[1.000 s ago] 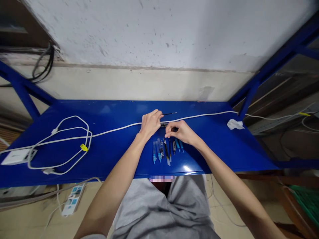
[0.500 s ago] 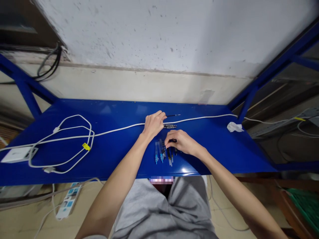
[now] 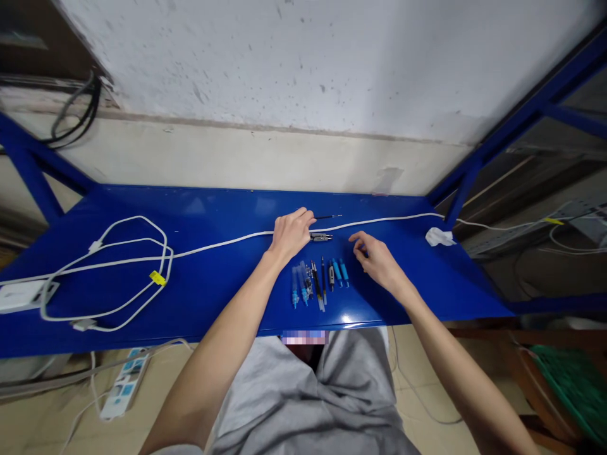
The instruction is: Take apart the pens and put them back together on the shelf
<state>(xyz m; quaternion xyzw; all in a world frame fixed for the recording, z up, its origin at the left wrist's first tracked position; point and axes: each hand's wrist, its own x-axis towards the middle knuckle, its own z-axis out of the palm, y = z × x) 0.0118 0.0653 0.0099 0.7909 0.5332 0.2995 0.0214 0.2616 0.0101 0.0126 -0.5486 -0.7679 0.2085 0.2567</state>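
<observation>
My left hand is closed around a thin dark pen refill whose tip points right, above the white cable. Grey pen parts lie against the underside of that hand, partly hidden by it. My right hand is over the table, right of the row of parts, its fingers bent and apart with nothing in them. In that row are clear barrels with blue ends, small metallic pieces, dark refills, a grey-and-black piece and two blue pieces.
A white cable crosses the blue tabletop and loops at the left, with a yellow tag and a white adapter. Crumpled tissue lies at the right. Blue frame posts stand at both sides. A wall is behind.
My right hand has moved right, away from the row of pen parts, and its fingers have parted. The row is now uncovered. My left hand still holds the refill in much the same place.
</observation>
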